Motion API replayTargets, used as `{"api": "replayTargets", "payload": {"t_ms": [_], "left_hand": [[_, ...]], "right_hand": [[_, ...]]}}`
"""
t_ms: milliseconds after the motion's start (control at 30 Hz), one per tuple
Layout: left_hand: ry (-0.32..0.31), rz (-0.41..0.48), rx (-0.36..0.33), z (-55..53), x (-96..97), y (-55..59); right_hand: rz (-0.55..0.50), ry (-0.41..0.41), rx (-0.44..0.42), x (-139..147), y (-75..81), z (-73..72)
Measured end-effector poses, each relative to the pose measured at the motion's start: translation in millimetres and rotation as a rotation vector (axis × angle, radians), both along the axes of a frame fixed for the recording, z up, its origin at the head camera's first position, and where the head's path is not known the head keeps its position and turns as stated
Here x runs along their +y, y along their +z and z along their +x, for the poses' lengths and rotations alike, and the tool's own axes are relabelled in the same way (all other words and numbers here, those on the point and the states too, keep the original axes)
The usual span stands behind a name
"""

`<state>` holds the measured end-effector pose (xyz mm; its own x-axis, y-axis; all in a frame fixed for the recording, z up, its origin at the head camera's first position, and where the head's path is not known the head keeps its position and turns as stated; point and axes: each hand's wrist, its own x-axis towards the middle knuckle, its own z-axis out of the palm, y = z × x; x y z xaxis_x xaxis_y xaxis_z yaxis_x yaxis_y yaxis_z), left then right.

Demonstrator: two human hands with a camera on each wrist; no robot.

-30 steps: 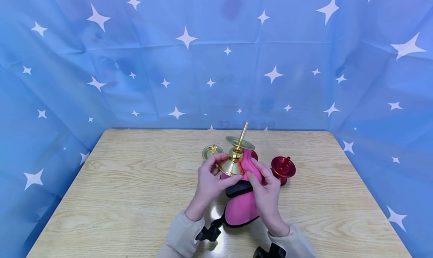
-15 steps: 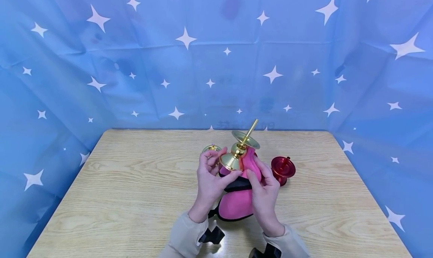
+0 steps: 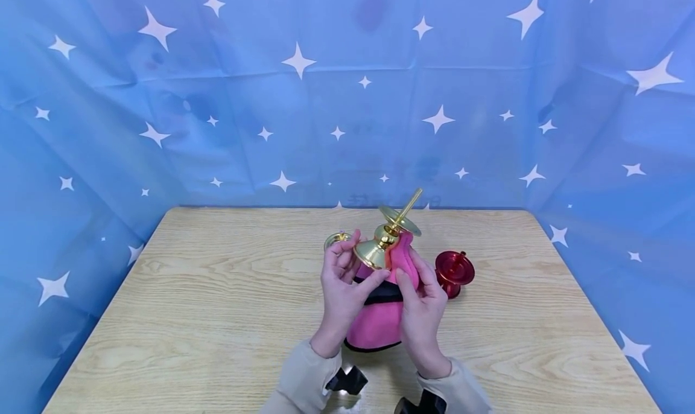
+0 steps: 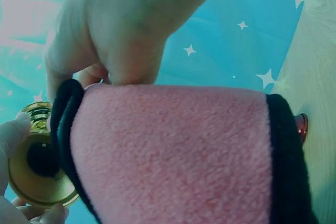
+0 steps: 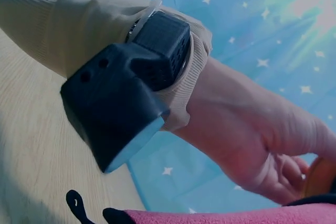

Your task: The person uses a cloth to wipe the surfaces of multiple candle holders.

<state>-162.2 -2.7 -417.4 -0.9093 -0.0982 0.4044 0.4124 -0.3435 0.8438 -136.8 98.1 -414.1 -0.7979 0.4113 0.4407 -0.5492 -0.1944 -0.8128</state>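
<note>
A gold candlestick point(image 3: 373, 254) with a wide drip plate and a tall spike tilts to the upper right above the table. My left hand point(image 3: 343, 287) grips it by the flared base, thumb at the lower rim. My right hand point(image 3: 425, 308) pinches a pink fleece cloth point(image 3: 374, 326) with black edging, bunched against the candlestick's stem; the rest of the cloth hangs below. In the left wrist view the pink fleece point(image 4: 173, 150) fills the middle, and the base's dark hollow underside point(image 4: 43, 158) shows at left. The cloth's edge crosses the bottom of the right wrist view.
Behind my left hand stands a second gold candle holder point(image 3: 336, 239), partly covered. A red candle holder point(image 3: 455, 268) stands right of my right hand. The wooden table point(image 3: 190, 305) ends at a blue star-patterned curtain point(image 3: 347, 100).
The candlestick tilts further right and has risen slightly, with both hands shifting up along with it. The hanging cloth has moved up and left. The standing holders have not moved.
</note>
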Motion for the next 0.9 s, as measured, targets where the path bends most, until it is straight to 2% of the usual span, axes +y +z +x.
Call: {"api": "replayTargets", "payload": {"t_ms": [233,333,467,567,667,767,900], "left_hand": [[0.053,-0.073,0.019,0.6,1.2,-2.7],[0.054,-0.109,0.024,0.1,-1.0,-4.0],[-0.002,-0.129,0.017,-1.5,-7.5,-5.2],[-0.065,-0.104,-0.009,-3.0,-12.9,-5.3],[-0.133,-0.053,-0.036,-3.1,-16.3,-4.3],[-0.188,-0.029,-0.058,-0.9,-17.2,-3.2],[-0.191,-0.041,-0.098,3.6,-15.7,-1.9]], "right_hand": [[0.031,-0.022,0.004,-3.2,-0.1,-0.4],[0.070,-0.041,0.016,-1.8,-0.7,-0.8],[0.131,-0.062,0.053,5.3,-0.1,-3.8],[0.167,-0.052,0.047,12.5,1.6,-7.6],[0.207,-0.027,-0.018,18.5,3.8,-12.0],[0.221,0.025,-0.124,23.2,6.9,-18.1],[0.215,0.120,-0.252,27.6,10.6,-23.3]]}}
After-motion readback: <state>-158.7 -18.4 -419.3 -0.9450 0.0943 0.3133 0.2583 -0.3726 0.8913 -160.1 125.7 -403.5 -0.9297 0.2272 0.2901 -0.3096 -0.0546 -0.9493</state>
